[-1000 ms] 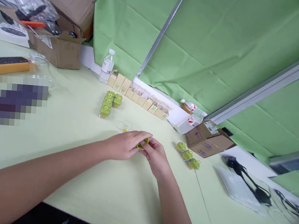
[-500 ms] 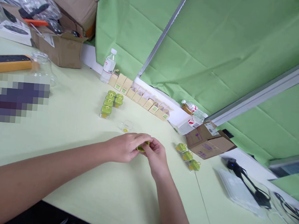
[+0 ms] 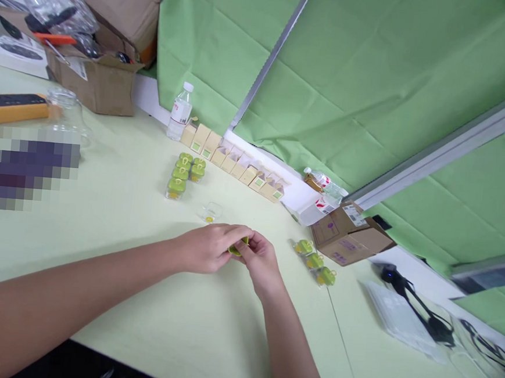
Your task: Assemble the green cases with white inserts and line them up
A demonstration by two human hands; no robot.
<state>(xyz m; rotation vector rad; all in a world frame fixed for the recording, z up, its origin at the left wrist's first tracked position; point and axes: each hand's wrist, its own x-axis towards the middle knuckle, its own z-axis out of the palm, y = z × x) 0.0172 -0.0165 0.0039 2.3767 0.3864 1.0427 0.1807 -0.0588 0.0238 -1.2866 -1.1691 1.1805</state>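
Observation:
My left hand (image 3: 210, 247) and my right hand (image 3: 262, 261) meet over the middle of the table, fingers closed around a small green lid (image 3: 236, 250). Fingers cover most of the lid. Just beyond my left hand stands a lidless clear plastic box (image 3: 212, 212) with something yellow in its bottom. Several clear boxes with green lids (image 3: 177, 186) are grouped farther back on the left. To the right of my right hand, three more green-lidded boxes (image 3: 315, 261) form a slanting row.
Several small beige cartons (image 3: 231, 159) line the back edge beside an upright water bottle (image 3: 180, 112). At right are a cardboard box (image 3: 349, 234), lying bottles and a black cable device (image 3: 418, 307). A glass jar (image 3: 64, 110) and a power strip (image 3: 14, 108) occupy the left.
The whole view has shifted slightly. Both hands keep hold of the green lid in nearly the same pose; nothing on the table has visibly moved.

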